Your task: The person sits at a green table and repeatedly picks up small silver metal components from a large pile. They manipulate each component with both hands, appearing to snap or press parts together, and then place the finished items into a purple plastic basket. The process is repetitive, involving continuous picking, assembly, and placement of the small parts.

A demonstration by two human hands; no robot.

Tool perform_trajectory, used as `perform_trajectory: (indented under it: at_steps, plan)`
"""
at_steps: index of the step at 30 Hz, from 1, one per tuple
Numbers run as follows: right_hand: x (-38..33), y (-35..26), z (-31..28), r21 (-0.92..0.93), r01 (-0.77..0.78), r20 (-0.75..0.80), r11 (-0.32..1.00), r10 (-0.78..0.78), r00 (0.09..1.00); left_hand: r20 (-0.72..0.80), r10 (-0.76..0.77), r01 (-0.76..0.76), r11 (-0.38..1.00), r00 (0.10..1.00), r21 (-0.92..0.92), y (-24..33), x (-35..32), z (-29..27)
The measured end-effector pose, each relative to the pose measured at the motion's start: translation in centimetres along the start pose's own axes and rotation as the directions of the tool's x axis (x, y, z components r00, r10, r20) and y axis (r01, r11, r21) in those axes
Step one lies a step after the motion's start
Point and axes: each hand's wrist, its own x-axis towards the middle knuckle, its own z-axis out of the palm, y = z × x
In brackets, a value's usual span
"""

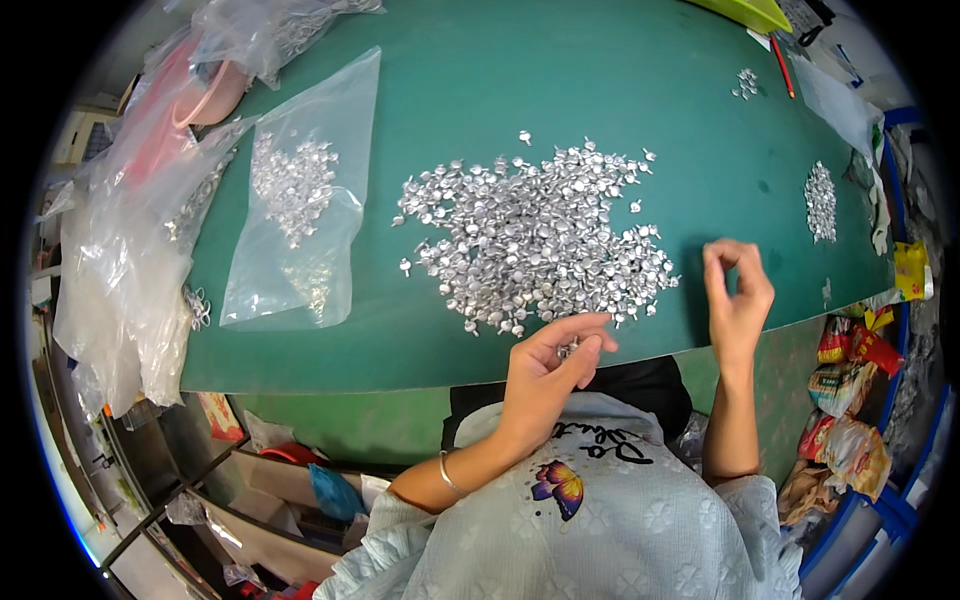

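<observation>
A wide pile of small silvery metal pieces (530, 235) with round heads and short stems, like rivets, covers the middle of the green table (460, 90). At the pile's near edge my left hand (550, 365) is curled, cupping several of the same metal pieces (568, 349) between its palm and fingers. My right hand (738, 290) is raised to the right of the pile, its thumb and index finger bent together in a pinch. Whatever lies between those fingertips, if anything, is too small to make out.
A clear plastic bag (290, 240) with more metal pieces lies left of the pile. Larger plastic bags (130, 260) and a pink bowl (212, 95) crowd the far left. Two smaller heaps, one a long cluster (820, 203), sit at right. A red pencil (782, 68) lies at far right.
</observation>
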Motion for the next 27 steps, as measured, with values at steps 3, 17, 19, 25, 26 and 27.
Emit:
perform_trajectory:
  at_steps: [3, 17, 19, 25, 26, 27]
  plan:
    - [0.1, 0.7, -0.3, 0.033, -0.051, -0.061, 0.998, 0.053, 0.997, -0.012, -0.019, 0.019, 1.0, 1.0, 0.007, -0.2, 0.1, -0.1]
    - [-3.4, -3.5, 2.0, -0.154, 0.301, 0.306, 0.941, -0.244, 0.92, -0.059, -0.067, 0.073, 0.993, 0.996, 0.094, -0.1, -0.2, 0.1]
    - [-3.7, -3.5, 2.2, -0.166, 0.302, 0.289, 0.939, -0.247, 0.925, -0.06, -0.09, 0.095, 0.991, 0.994, 0.089, -0.3, -0.4, 0.2]
    - [-4.1, -3.5, 2.6, -0.09, 0.327, 0.188, 0.941, -0.306, 0.933, -0.008, -0.091, 0.091, 0.994, 0.996, 0.059, -0.8, -1.2, 0.2]
    - [-4.2, -3.7, 2.5, -0.067, 0.335, 0.141, 0.94, -0.324, 0.936, -0.007, -0.087, 0.087, 0.995, 0.996, 0.044, -0.8, -1.2, 0.4]
    - [-4.2, -3.8, 2.1, -0.022, 0.348, 0.113, 0.937, -0.344, 0.932, -0.007, -0.079, 0.08, 0.996, 0.997, 0.031, -0.8, -1.1, 0.6]
